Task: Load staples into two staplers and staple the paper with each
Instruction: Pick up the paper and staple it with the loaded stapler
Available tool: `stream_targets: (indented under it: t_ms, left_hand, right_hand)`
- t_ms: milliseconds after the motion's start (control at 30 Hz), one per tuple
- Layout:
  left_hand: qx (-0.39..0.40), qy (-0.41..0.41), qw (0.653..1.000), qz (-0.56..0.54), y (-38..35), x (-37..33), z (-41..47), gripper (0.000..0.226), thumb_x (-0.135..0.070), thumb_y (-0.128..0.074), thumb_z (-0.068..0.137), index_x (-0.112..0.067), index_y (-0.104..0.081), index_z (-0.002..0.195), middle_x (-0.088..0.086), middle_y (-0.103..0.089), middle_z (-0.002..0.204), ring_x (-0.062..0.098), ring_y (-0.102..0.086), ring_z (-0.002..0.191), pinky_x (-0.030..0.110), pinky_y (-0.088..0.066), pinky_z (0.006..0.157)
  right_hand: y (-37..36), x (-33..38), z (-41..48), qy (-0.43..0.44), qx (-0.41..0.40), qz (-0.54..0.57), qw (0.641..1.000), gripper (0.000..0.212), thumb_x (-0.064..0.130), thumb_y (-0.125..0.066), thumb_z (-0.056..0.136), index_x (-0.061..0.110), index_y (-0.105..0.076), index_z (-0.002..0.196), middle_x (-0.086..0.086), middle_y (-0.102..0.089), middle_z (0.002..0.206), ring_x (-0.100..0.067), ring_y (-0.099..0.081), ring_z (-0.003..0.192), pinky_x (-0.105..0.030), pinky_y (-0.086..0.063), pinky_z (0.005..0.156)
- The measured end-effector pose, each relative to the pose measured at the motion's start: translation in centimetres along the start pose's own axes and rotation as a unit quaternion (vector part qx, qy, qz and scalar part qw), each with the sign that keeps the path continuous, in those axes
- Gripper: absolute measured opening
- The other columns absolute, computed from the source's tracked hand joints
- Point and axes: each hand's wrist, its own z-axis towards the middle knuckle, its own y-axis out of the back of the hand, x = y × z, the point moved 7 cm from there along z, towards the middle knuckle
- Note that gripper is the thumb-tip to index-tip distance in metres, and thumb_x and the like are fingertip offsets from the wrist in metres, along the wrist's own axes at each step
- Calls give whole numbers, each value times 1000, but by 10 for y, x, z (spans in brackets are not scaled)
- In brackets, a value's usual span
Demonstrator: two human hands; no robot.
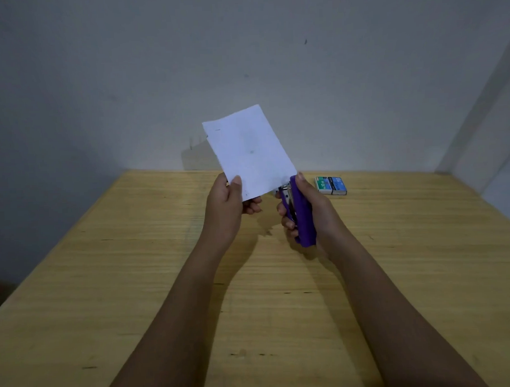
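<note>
Purple stapler [302, 211], gripped whole in the right hand [313, 211], bites the lower right corner of the paper [249, 151] pinched by the left hand [226, 207] above the table [134, 271]; squeezing firmly and squarely should drive it clean

A white sheet of paper [250, 151], faintly smudged grey, stands out against a plain grey-white wall [125, 67]. The stapler [303, 213] is purple with a silver metal head. The desk [281, 294] shows pale yellow wood grain; on it lie two small boxes [331, 185], one green, one blue.
</note>
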Motion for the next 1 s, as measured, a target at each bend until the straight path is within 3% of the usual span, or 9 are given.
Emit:
stream_targets:
  t_ms: [200, 467, 667, 1000]
  left_hand:
    - [29, -25, 998, 47, -7, 0, -2, 19, -17, -33, 102, -7, -49, 105, 6, -60, 66, 4, -56, 45, 20, -50, 51]
    - [28, -34, 998, 44, -5, -1, -2, 19, -15, -33, 102, -6, -48, 106, 5, -60, 64, 3, -56, 44, 19, -48, 49]
    - [37, -32, 998, 44, -8, 0, -2, 18, -15, -32, 102, -6, -47, 105, 5, -59, 64, 4, -55, 44, 19, -48, 49]
    - [45, -24, 998, 43, -8, 1, -1, 20, -16, -33, 101, -5, -48, 106, 6, -59, 65, 4, -56, 44, 19, -50, 50]
  right_hand:
    - [-2, 0, 1, -1, -9, -44, 999, 54, 55, -39, 92, 9, -54, 67, -7, -51, 65, -14, -41, 44, -22, -31, 45]
    - [7, 2, 1, -1, -49, -55, 997, 53, 56, -39, 93, 15, -53, 62, -5, -50, 61, -14, -40, 43, -24, -32, 45]
    - [8, 4, 0, 1, -58, -40, 997, 42, 49, -41, 95, 15, -50, 73, 0, -50, 58, -11, -41, 38, -20, -32, 39]
    - [6, -2, -3, -38, -101, 3, 994, 43, 45, -41, 94, 12, -50, 69, -1, -47, 53, -13, -38, 35, -19, -28, 39]
